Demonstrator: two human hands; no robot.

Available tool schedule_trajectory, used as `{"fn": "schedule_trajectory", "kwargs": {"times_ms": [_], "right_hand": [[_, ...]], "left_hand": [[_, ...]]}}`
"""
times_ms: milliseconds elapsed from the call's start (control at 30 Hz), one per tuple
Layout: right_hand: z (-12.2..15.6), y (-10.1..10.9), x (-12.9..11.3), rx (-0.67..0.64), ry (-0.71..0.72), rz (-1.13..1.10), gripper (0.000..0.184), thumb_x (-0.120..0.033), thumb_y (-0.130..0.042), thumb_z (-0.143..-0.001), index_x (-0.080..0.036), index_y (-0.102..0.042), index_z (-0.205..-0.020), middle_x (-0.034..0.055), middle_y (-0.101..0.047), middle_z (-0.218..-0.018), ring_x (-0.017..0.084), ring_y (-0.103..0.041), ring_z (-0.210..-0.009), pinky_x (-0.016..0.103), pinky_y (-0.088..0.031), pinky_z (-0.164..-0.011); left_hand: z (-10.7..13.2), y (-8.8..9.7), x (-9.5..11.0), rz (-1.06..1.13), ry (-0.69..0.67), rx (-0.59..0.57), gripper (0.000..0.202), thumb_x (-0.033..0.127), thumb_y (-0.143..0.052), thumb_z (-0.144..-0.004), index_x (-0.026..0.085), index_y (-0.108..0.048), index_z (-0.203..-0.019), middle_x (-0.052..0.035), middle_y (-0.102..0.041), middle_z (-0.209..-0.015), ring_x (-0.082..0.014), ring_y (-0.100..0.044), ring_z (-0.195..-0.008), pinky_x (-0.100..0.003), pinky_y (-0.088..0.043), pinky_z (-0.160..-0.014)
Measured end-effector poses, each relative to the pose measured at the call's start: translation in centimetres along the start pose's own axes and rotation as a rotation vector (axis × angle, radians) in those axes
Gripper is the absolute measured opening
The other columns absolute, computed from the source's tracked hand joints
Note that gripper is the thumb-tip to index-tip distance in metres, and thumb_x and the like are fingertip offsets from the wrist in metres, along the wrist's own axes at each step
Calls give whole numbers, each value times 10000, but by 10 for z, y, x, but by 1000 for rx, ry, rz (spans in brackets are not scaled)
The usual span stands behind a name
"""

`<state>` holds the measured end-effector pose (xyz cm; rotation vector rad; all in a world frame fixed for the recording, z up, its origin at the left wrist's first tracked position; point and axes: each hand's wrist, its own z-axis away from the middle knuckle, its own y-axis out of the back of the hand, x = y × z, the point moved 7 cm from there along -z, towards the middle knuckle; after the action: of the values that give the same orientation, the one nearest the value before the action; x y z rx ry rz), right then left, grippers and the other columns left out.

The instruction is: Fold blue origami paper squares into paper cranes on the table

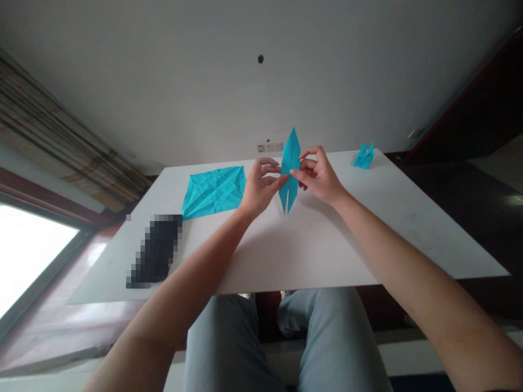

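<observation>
A narrow folded piece of blue paper (290,155) stands upright above the white table (368,228), pointed at the top and split into two tips at the bottom. My left hand (259,188) pinches its middle from the left. My right hand (318,174) pinches the same spot from the right, fingers curled. Both hands are closed on the paper and held just above the tabletop.
A creased, unfolded blue paper square (214,190) lies flat on the table's left. A small finished blue paper figure (363,157) stands at the far right corner. A dark blurred-out object (157,250) lies near the left front edge. My knees show below the table.
</observation>
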<state>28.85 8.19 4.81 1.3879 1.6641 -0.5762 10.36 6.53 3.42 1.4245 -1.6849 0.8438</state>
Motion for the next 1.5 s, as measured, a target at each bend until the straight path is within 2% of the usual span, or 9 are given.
{"fn": "schedule_trajectory", "kwargs": {"times_ms": [267, 400, 600, 700, 833, 1000, 1200, 1300, 1500], "right_hand": [[4, -2, 0, 44, -12, -14, 674, -641, -963, -889, -362, -518, -1311, -22, -722, -1117, 109, -616, -603, 268, -555, -477], [3, -4, -4, 14, -14, -17, 541, -637, -939, -915, -301, -604, -1175, 2, -729, -1173, 70, -599, -592, 239, -542, -478], [5, -6, -10, -58, -26, -28, 395, -555, -901, -952, -259, -712, -1135, 0, -726, -1110, 70, -619, -611, 233, -559, -519], [6, -8, -13, -82, -60, -54, 405, -588, -853, -980, -230, -747, -1136, -11, -728, -941, 89, -622, -590, 239, -562, -530], [4, -5, -11, -64, -131, -69, 547, -727, -796, -995, -194, -769, -1110, -24, -667, -723, 111, -601, -540, 231, -490, -473], [2, 1, -8, -25, -123, 9, 542, -706, -905, -914, -216, -765, -1101, -42, -643, -708, 103, -557, -535, 229, -431, -455], [0, 2, -6, 7, -14, -5, 475, -568, -947, -888, -271, -679, -1143, -10, -726, -1058, 74, -548, -575, 241, -439, -477], [1, 6, -3, 30, 10, 21, 482, -512, -947, -890, -286, -682, -1223, -17, -703, -1052, 77, -505, -594, 243, -413, -501], [3, 8, -5, 25, 14, 138, 550, -485, -952, -896, -308, -784, -1389, -3, -694, -1030, 106, -426, -636, 287, -399, -563]], "left_hand": [[-2, 2, -1, -3, -26, 48, 539, 488, -962, -922, 272, -624, -1281, -23, -782, -1113, -142, -819, -831, -249, -675, -723], [-3, 4, 4, -19, -94, 55, 437, 472, -968, -908, 227, -700, -1150, -47, -792, -1106, -154, -811, -916, -249, -674, -763], [-4, 4, 3, 16, -35, 24, 378, 533, -961, -901, 202, -794, -973, -67, -839, -1054, -171, -798, -871, -292, -667, -776], [-3, 4, 4, 33, 8, 20, 413, 577, -975, -865, 197, -828, -928, -88, -865, -1070, -214, -823, -954, -337, -684, -862], [-2, 1, 8, 34, 58, 3, 361, 525, -966, -868, 202, -872, -998, -90, -883, -1118, -244, -829, -1053, -362, -679, -954], [0, -1, 4, 88, 169, -37, 453, 603, -669, -1089, 199, -867, -1038, -98, -871, -1087, -243, -824, -1023, -366, -670, -919], [-2, 0, -3, 67, 91, -58, 479, 529, -999, -862, 210, -784, -1147, -64, -813, -1138, -170, -802, -918, -310, -661, -877], [-3, 1, -4, 69, 35, -31, 519, 495, -1019, -845, 235, -742, -1198, -56, -785, -1203, -155, -814, -936, -292, -674, -870], [-4, 3, -1, -5, 14, -16, 539, 397, -1010, -855, 250, -764, -1311, -55, -818, -1084, -199, -830, -930, -332, -696, -857]]}}
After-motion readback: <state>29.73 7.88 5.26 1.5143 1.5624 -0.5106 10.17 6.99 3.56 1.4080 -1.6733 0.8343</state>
